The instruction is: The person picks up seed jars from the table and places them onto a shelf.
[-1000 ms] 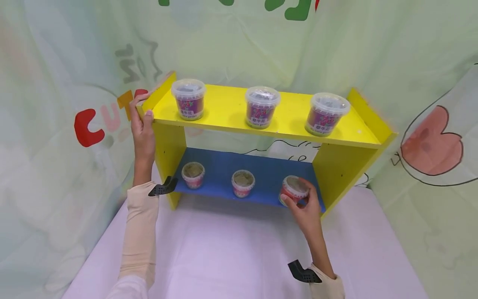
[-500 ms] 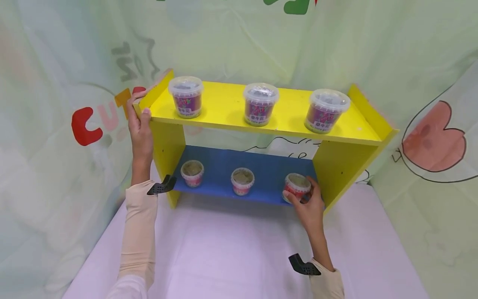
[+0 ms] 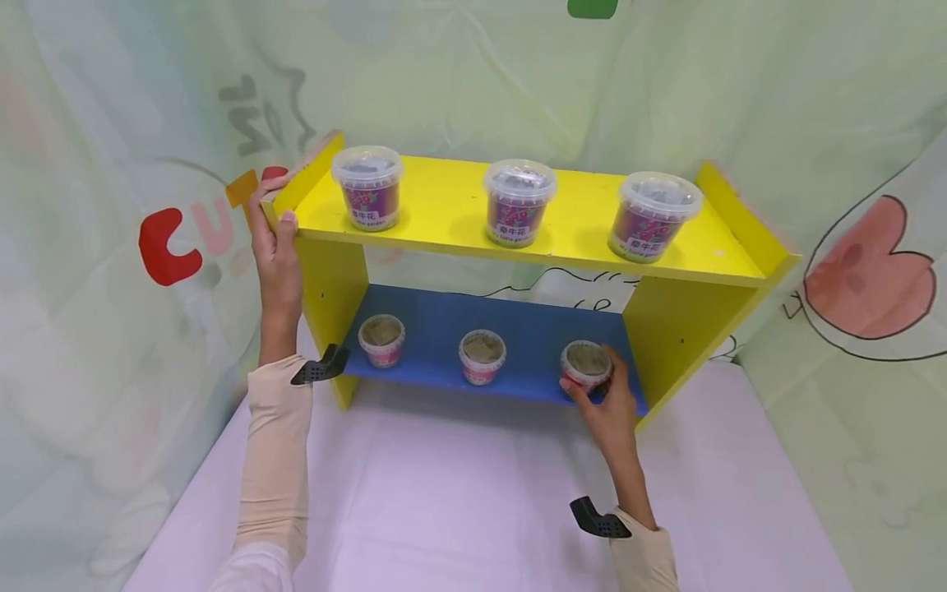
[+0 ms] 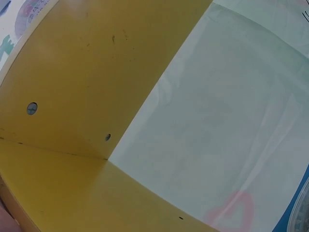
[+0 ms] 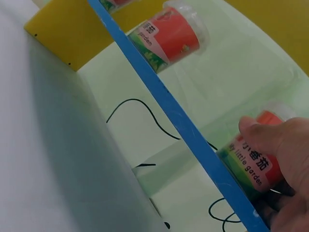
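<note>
Two boards make up a shelf: a yellow upper one [image 3: 444, 197] and a blue lower one [image 3: 429, 306]. On the right part of the blue board, a small plastic tub [image 3: 586, 360] with a red label and brownish contents stands upright. My right hand [image 3: 612, 415] holds this tub, thumb at its front and fingers round its right side. In the right wrist view, the tub's label [image 5: 253, 164] shows, its base at the blue board. At the upper left corner, my left hand [image 3: 279, 263] grips the shelf's side panel [image 3: 307, 185], thumb in front.
Two matching tubs stand on the blue board, one at left [image 3: 382, 349] and one mid-board [image 3: 482, 366]. Three larger purple-labelled tubs line the yellow board, including one at right [image 3: 651, 226]. A white cloth [image 3: 444, 485] lies below; a printed curtain [image 3: 473, 90] hangs behind.
My right hand has brought its tub from a tilt at the front edge to upright on the blue board. My left hand keeps its grip. The head view has shifted slightly.
</note>
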`<state>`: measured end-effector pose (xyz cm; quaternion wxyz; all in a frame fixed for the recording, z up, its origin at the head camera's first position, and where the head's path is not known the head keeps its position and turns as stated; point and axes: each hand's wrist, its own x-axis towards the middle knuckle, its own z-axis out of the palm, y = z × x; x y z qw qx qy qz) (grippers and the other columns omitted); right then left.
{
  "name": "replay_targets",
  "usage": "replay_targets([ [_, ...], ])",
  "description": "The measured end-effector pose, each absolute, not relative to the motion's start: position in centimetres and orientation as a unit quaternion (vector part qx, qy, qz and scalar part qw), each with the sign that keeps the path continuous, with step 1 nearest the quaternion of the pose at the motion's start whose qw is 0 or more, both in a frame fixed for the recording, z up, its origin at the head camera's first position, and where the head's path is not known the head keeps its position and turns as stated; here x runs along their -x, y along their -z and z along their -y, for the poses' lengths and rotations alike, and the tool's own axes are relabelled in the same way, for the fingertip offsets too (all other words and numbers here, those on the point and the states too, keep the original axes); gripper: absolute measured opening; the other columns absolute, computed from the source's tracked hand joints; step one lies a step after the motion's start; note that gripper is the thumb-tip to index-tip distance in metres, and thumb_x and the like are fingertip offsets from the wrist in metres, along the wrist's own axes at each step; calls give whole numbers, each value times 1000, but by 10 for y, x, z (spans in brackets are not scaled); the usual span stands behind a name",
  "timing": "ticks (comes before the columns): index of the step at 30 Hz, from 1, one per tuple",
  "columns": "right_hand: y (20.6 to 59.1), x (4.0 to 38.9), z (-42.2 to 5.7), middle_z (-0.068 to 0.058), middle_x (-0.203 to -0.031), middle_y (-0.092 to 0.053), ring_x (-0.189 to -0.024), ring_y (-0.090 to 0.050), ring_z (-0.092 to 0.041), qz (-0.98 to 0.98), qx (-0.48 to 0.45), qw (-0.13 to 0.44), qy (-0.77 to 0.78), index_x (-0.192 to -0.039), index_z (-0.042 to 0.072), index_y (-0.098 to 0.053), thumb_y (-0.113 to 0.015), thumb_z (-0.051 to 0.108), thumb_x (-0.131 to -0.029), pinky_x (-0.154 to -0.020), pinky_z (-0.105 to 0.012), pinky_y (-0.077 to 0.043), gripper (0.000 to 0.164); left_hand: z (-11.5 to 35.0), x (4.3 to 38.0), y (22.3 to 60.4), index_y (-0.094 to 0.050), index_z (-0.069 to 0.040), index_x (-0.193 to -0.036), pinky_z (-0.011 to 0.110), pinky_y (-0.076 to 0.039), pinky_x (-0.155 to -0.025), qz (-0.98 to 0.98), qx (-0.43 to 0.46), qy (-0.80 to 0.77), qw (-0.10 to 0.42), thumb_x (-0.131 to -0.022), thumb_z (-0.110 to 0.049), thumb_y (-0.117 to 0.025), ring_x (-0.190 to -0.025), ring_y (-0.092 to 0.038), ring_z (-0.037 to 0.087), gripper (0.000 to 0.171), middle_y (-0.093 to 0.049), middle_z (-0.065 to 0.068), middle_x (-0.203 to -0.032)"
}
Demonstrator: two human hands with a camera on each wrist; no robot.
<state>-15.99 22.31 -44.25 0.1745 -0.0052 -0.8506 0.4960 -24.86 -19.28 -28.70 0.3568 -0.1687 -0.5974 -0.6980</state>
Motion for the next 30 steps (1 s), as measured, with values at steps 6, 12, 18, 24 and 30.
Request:
replay_targets([
  [6,443,160,-227,-22,-143,-44,-123,-52,-37,863,-4,160,-479,-150,5,-24,-74,14,-86,-101,-47,-42,82,188,243,280,-43,-13,-136,22,-49,-91,592,160,710,345,-96,-9,-40,-102,-51,19,40,-45,4,-138],
  [12,444,159,-228,-23,-144,-43,-123,-52,-38,863,-10,165,-478,-151,6,-24,-74,14,-86,-100,-47,-42,82,189,242,279,-43,-13,-136,21,-48,-92,594,153,712,342,-96,-9,-40,-105,-50,19,40,-44,4,-138],
  [18,448,159,-227,-23,-148,-38,-133,-46,-40,863,-5,163,-478,-152,4,-20,-74,16,-86,-105,-50,-39,86,194,249,288,-41,-11,-139,22,-49,-92,600,162,699,354,-97,-11,-41,-105,-52,20,42,-46,3,-137],
  [24,450,157,-228,-24,-151,-35,-138,-41,-43,858,10,172,-483,-153,1,-16,-76,19,-84,-107,-49,-38,93,195,250,288,-42,-17,-137,22,-51,-91,602,163,697,353,-97,-12,-42,-108,-52,21,41,-45,1,-137],
  [30,451,151,-228,-25,-154,-30,-140,-37,-43,850,19,171,-497,-154,1,-14,-76,17,-84,-109,-46,-35,94,195,251,288,-42,-16,-136,22,-50,-92,598,149,708,344,-97,-10,-41,-106,-51,20,39,-45,2,-138],
])
